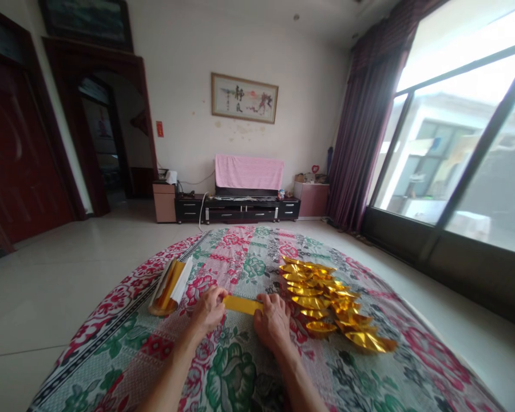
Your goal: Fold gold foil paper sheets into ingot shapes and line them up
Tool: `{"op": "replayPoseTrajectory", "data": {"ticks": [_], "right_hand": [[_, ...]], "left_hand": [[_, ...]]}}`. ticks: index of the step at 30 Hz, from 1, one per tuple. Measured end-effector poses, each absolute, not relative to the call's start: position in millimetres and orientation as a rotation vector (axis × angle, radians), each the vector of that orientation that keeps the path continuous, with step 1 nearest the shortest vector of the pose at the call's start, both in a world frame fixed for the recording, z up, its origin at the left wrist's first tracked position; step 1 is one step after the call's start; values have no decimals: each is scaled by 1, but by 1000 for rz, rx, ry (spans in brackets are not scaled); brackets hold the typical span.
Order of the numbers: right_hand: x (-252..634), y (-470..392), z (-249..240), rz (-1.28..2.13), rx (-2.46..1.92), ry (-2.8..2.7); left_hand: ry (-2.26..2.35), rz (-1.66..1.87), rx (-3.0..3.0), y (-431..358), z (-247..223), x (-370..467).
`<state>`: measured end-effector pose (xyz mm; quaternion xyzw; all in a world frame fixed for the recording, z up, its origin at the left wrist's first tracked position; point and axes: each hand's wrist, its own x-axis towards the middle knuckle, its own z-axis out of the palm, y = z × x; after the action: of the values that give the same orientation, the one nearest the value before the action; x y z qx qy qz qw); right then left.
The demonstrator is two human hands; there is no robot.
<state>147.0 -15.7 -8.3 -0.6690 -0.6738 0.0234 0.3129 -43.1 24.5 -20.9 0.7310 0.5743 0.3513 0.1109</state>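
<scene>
A flat, folded strip of gold paper (242, 305) lies across the middle of the cloth-covered round table, between my two hands. My left hand (211, 309) pinches its left end with thumb and fingers. At the other end, my right hand (274, 320) has its fingers closed over the strip. To the right stand rows of several folded gold paper ingots (317, 301), shiny and boat-shaped. Left of my hands rests a loosely curled stack of gold and white paper sheets (171, 286).
A flowered tablecloth (232, 372) in red, green and grey covers the table. Beyond it, a low black cabinet (240, 213) carries something draped with a pink cloth (249, 171). Large windows (455, 143) with a purple curtain (360, 126) line the right side.
</scene>
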Motion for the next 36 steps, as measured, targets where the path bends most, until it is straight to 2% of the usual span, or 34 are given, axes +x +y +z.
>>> {"op": "replayPoseTrajectory", "data": {"ticks": [21, 36], "right_hand": [[150, -8, -10, 21, -1517, -1697], [148, -9, -8, -16, -1384, -1695]], "left_hand": [[1523, 1296, 2253, 18, -14, -31], [1389, 1251, 2215, 17, -11, -30]]}}
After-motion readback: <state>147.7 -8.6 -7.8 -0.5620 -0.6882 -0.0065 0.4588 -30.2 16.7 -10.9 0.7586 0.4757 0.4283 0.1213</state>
